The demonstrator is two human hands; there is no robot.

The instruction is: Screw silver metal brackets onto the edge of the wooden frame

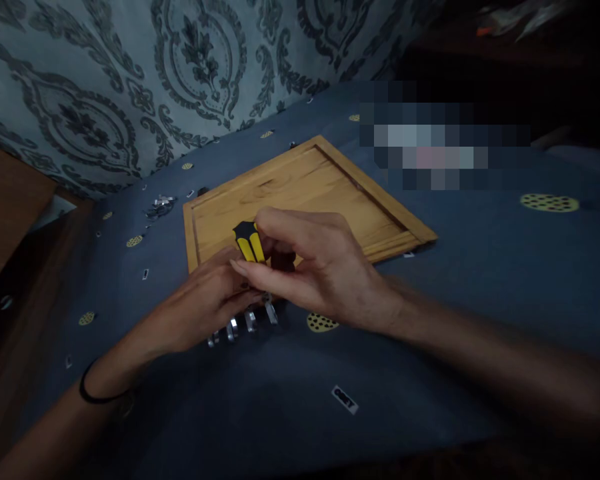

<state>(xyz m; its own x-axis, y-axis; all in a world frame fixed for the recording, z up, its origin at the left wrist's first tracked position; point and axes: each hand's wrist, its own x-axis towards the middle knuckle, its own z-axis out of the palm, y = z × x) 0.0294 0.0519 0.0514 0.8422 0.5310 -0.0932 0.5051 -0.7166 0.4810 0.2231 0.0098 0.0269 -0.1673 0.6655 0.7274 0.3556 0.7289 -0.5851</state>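
My right hand [310, 260] is closed round the yellow and black handle of a screwdriver [251, 243], which stands nearly upright with its butt end toward me. The shaft and tip are hidden behind my fingers. My left hand [217, 290] lies close against it at the near edge of a framed wooden panel [275, 200]. Its fingers are curled and partly covered, so what they grip cannot be made out. Under that hand, several shiny metal hooks [251, 322] stick out in a row toward me. What they are fixed to is hidden.
A small heap of shiny metal pieces [161, 207] lies left of the panel on the blue patterned cloth [430, 373]. Patterned wallpaper [200, 60] rises behind. A brown wooden piece of furniture [10, 213] stands at far left. A blurred-out patch [430, 147] covers the back right.
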